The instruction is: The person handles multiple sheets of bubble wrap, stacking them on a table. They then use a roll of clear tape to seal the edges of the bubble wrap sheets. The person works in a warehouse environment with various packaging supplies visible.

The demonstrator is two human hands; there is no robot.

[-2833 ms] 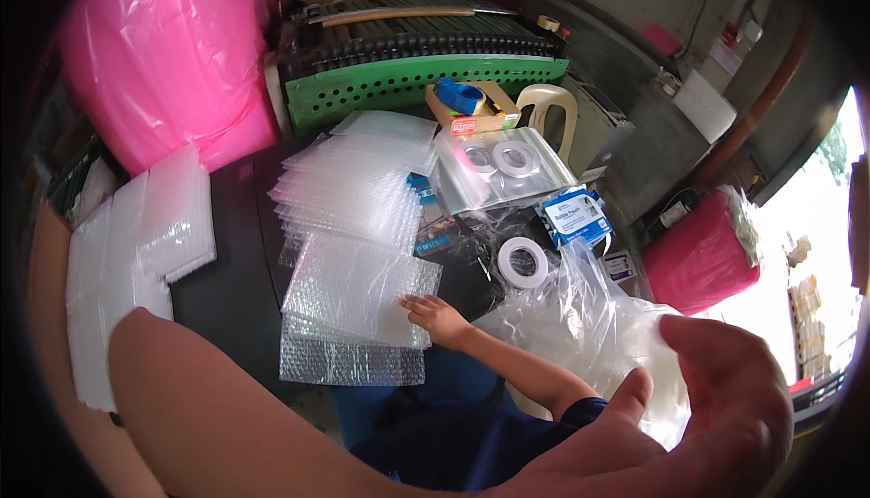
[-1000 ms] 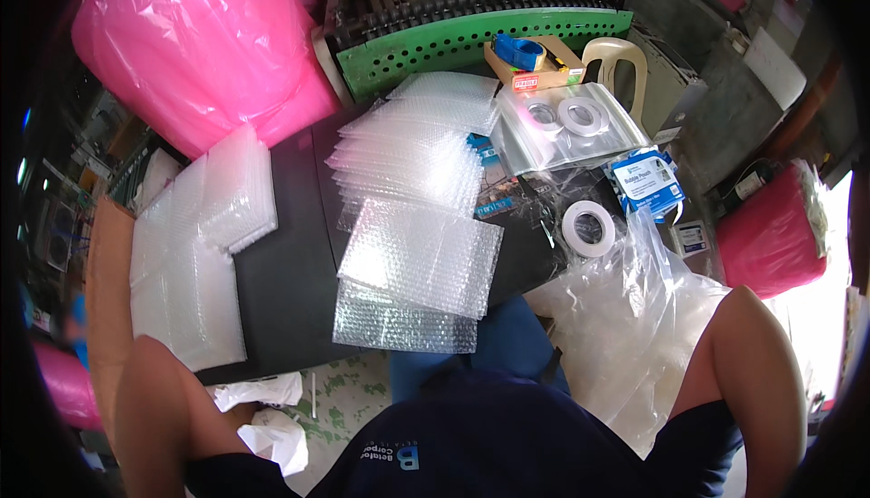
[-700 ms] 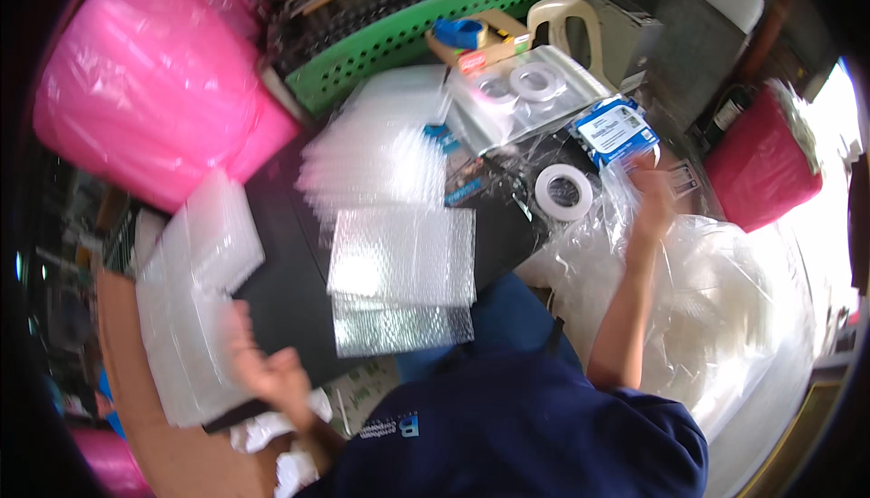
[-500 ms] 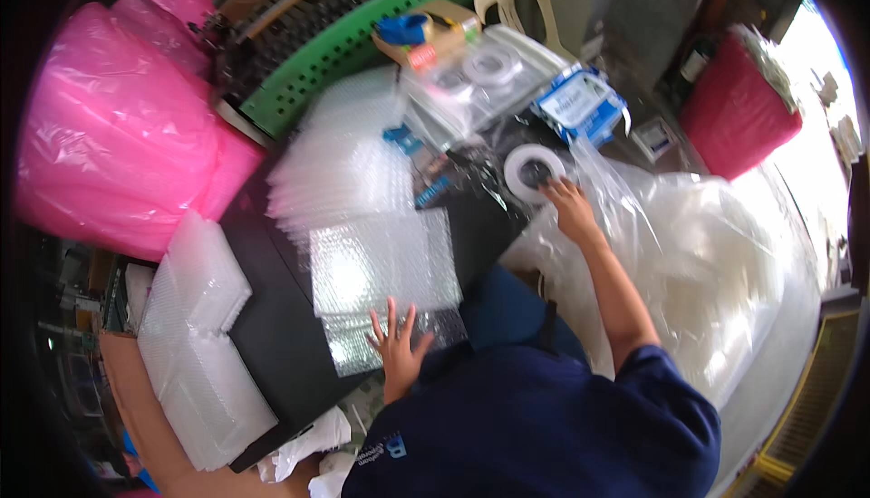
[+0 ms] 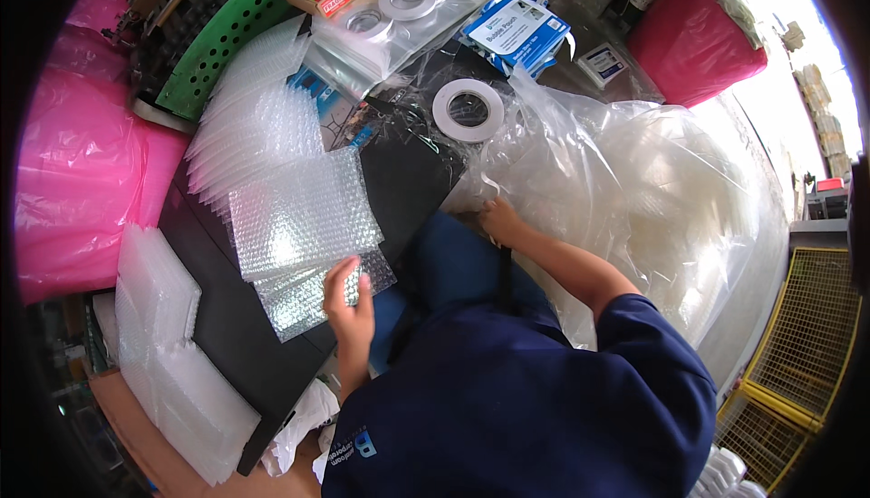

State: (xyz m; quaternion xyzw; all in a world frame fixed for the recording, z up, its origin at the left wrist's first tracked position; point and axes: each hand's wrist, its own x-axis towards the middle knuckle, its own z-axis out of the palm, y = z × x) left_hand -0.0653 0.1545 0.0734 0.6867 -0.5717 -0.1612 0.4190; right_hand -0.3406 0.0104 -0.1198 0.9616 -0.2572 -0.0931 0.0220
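The right hand (image 5: 500,222) has left the near rim of the white tape roll (image 5: 497,108) and is now nearer, beside the left edge of the large clear plastic bag (image 5: 671,199). Its fingers are bunched; a narrow pale strip shows just beyond them, but whether they pinch it, or whether it is tape or plastic, cannot be told. The roll lies flat on the black surface (image 5: 227,326), apart from both hands, so the right hand's attention seems to have shifted from roll to bag edge.

The left hand (image 5: 349,312), spread a moment ago, is now loosely curled, thumb and forefinger apart, with nothing seen between them. It is over the right side of the near bubble pouch (image 5: 294,306); contact is unclear. That pouch lies partly under another bubble pouch (image 5: 299,217), both at the near end of a fanned row of bubble pouches (image 5: 258,126). They appear laid out and within reach. More stacked pouches (image 5: 195,398) stand on the left.
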